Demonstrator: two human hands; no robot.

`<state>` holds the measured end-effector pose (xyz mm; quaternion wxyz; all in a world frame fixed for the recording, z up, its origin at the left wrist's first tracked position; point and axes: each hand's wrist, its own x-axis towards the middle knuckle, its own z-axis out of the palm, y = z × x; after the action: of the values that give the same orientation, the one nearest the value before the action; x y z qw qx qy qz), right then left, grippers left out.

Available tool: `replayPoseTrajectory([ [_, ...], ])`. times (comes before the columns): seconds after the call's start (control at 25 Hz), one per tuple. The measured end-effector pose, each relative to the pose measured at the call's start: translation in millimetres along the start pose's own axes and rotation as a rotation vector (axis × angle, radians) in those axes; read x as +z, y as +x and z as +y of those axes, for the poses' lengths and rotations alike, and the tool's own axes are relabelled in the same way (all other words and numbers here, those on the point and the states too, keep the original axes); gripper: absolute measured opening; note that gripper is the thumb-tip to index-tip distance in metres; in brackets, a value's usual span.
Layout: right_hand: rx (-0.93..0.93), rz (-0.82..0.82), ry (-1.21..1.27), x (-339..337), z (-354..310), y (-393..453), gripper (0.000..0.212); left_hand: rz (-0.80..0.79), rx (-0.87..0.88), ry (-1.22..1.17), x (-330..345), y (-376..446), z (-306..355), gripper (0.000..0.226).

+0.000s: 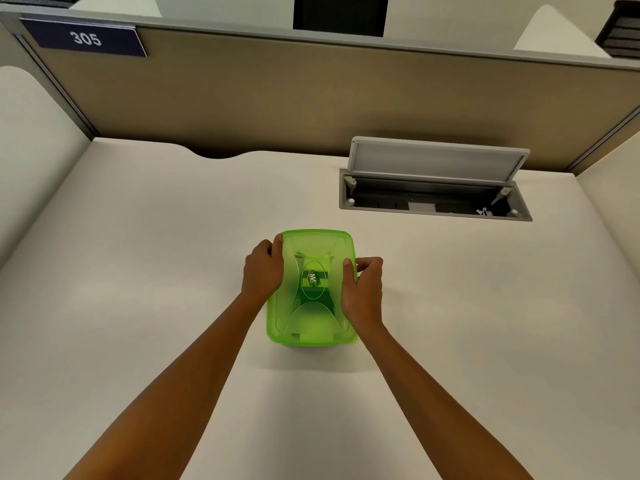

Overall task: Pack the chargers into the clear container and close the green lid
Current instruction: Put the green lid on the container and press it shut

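Green translucent lid (313,251) covers the container — both hands (262,268) (363,289) gripping its edges.

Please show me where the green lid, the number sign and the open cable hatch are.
green lid (311,244): head view, far part of its top.
number sign (85,38): head view, on the digits.
cable hatch (438,161): head view, raised flap.
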<state>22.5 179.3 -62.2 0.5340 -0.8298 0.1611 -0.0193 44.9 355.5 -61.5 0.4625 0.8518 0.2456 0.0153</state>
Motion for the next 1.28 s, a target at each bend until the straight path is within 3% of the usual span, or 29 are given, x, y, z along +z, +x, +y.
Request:
replayPoseTrajectory([
  [0.24,0.142,-0.148,-0.134,3.1,-4.3,37.0,0.042,-0.023,0.02,-0.016,0.1,1.6,-1.8,0.05],
  [0.48,0.136,-0.184,-0.057,7.2,-16.1,64.2,0.057,-0.046,0.035,-0.032,-0.6,3.7,-3.3,0.05],
  [1.28,0.039,-0.215,-0.07,2.7,-15.1,67.5,0.05,-0.058,0.038,-0.058,0.0,5.6,-6.0,0.052],
])
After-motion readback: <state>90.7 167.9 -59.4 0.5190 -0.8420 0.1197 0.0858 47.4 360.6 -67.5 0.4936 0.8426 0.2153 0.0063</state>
